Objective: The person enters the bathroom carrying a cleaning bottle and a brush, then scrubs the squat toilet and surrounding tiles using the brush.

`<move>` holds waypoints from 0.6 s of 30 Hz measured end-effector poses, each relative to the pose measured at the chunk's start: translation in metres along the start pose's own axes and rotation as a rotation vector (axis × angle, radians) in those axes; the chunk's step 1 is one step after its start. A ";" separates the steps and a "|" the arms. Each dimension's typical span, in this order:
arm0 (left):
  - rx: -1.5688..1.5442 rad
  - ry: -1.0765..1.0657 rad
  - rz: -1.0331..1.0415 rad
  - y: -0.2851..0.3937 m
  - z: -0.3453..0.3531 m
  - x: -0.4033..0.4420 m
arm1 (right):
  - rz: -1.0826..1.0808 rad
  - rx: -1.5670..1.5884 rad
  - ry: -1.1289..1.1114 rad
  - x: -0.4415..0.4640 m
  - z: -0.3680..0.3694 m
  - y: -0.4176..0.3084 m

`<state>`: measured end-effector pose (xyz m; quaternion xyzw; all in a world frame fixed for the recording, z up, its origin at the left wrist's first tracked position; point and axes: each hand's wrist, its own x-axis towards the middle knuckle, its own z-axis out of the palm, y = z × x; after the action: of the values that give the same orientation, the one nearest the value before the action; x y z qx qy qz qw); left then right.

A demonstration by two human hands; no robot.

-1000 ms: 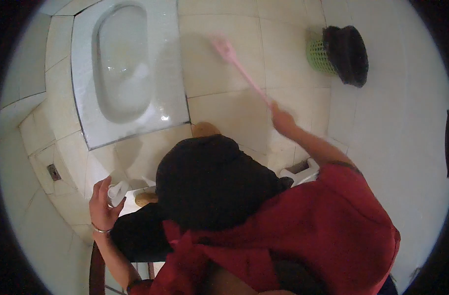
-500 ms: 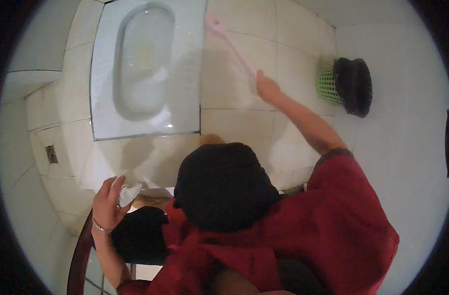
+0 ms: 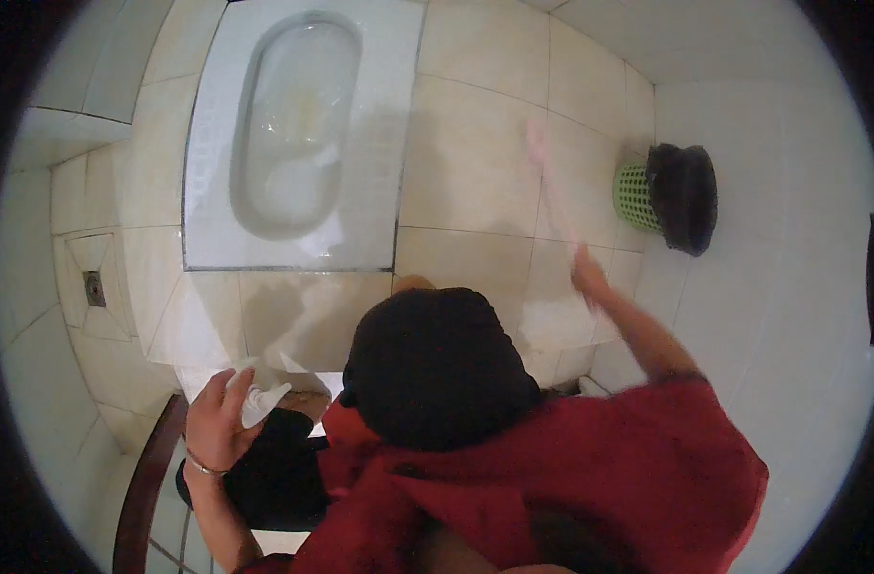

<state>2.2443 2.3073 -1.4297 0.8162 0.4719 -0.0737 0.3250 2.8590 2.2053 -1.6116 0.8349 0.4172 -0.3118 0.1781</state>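
Note:
My right hand (image 3: 590, 275) is closed round the handle of a pink toilet brush (image 3: 552, 191). The brush is blurred by motion, its head up and to the left over the floor tiles, right of the squat toilet (image 3: 384, 191). At the lower left, my left hand (image 3: 219, 421) has its fingers curled round a white object (image 3: 260, 404) with a pointed, spout-like tip. Its lower part is hidden, so I cannot tell exactly what it is. A small whitish patch (image 3: 327, 156) shows inside the toilet basin.
A green slatted bin (image 3: 634, 198) with a black bag (image 3: 684, 199) stands by the right wall. A floor drain (image 3: 94, 289) lies at the left. A dark-capped head (image 3: 442, 368) and red clothing (image 3: 599, 469) fill the lower middle. A dark red edge (image 3: 150, 478) runs at lower left.
My right hand has moved right and toward me, carrying the toilet brush away from the toilet's edge. My left hand keeps its hold, slightly lower in view. The view has shifted a little.

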 end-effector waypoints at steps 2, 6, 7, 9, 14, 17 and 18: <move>-0.041 0.008 -0.030 -0.009 0.004 0.007 | 0.053 -0.076 -0.115 0.120 -0.047 -0.038; -0.007 0.022 -0.087 -0.014 0.002 0.004 | 0.263 0.178 -0.095 0.048 -0.052 -0.026; -0.007 0.024 -0.084 -0.012 -0.001 -0.003 | 0.260 0.168 -0.095 0.014 -0.027 -0.003; 0.104 0.065 -0.110 -0.006 -0.007 -0.021 | 0.174 -0.031 -0.245 -0.098 0.030 0.051; 0.022 0.112 -0.103 0.004 -0.009 -0.046 | 0.064 -0.079 -0.429 -0.226 0.065 0.079; -0.013 0.075 -0.078 0.008 -0.002 -0.048 | 0.020 -0.140 -0.171 -0.055 0.062 0.104; -0.006 0.066 -0.049 0.010 0.002 -0.046 | -0.019 -0.124 -0.055 0.031 0.064 0.138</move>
<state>2.2278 2.2700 -1.4071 0.8055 0.5024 -0.0532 0.3097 2.9603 2.1065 -1.6744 0.8095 0.4383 -0.3098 0.2379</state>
